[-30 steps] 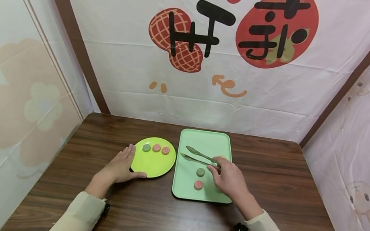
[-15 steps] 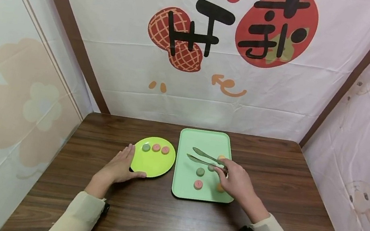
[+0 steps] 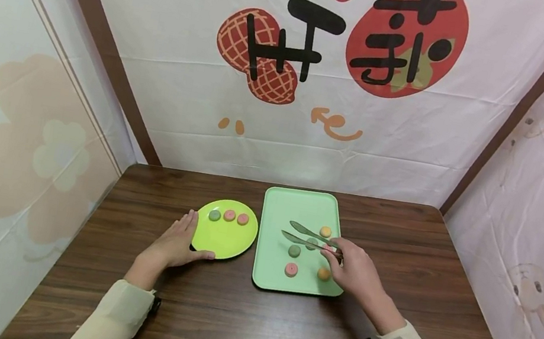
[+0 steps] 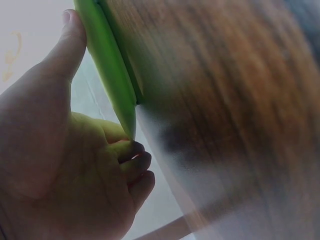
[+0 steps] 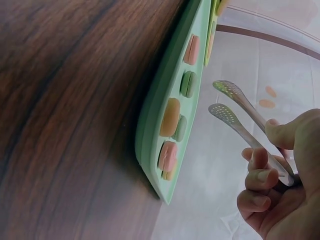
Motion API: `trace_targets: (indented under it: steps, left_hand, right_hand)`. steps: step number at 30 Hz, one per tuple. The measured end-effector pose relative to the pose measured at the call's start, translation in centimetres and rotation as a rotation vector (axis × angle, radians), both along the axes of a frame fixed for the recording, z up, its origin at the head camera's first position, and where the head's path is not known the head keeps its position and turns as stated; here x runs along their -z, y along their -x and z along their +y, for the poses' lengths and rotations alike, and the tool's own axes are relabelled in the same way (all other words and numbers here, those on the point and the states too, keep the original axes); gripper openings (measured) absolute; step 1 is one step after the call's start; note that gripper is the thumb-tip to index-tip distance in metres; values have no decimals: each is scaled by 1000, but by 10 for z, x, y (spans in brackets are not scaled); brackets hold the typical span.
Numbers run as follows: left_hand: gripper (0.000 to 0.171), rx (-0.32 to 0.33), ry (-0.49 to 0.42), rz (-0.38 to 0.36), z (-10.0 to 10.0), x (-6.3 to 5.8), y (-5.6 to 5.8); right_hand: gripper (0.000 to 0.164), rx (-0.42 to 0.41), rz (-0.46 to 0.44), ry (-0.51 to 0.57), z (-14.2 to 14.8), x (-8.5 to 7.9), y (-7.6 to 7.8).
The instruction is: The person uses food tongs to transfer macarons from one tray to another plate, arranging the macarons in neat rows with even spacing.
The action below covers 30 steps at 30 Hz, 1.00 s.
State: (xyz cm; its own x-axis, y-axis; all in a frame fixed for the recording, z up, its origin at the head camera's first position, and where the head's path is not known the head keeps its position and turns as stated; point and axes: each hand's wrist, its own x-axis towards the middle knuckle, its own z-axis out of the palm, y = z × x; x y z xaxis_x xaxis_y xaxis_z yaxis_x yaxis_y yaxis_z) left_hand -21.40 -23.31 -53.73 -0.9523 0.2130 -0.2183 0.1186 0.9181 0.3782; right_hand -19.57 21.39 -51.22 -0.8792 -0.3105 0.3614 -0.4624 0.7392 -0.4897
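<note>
My left hand (image 3: 177, 243) rests against the near left rim of a yellow-green plate (image 3: 221, 245), fingers straight along its side and thumb at the front edge. On this plate lie a green macaron (image 3: 214, 216) and two pink ones. My right hand (image 3: 355, 267) holds metal tongs (image 5: 245, 105) with perforated tips, their arms spread and nothing between them. The tongs are above a mint-green tray (image 3: 293, 203), which bears a pink macaron (image 3: 291, 269), an orange macaron (image 3: 323, 274), a green macaron (image 3: 294, 251) and several more. The tongs and right fingers partly cover some of these.
The plate stands just left of the tray on a brown wooden table (image 3: 235, 325). Behind the table hangs a white printed cloth (image 3: 167, 86), with further cloth walls on the left and right sides.
My right hand has moved right and slightly toward me with the tongs, uncovering the yellow and orange macarons on the tray. The left hand and plate have stayed in place.
</note>
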Motion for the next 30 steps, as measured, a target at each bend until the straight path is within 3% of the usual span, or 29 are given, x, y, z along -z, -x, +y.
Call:
trace_targets:
  steps: [16,30]
  left_hand:
    - [133,-8,2,3,2,-5,-2]
    - [135,-10,-3,-12,1,-3,-2]
  right_hand:
    - [22,-79,-91,31,16,3,-7]
    - [20,-116,-66,-1,30,4,-9]
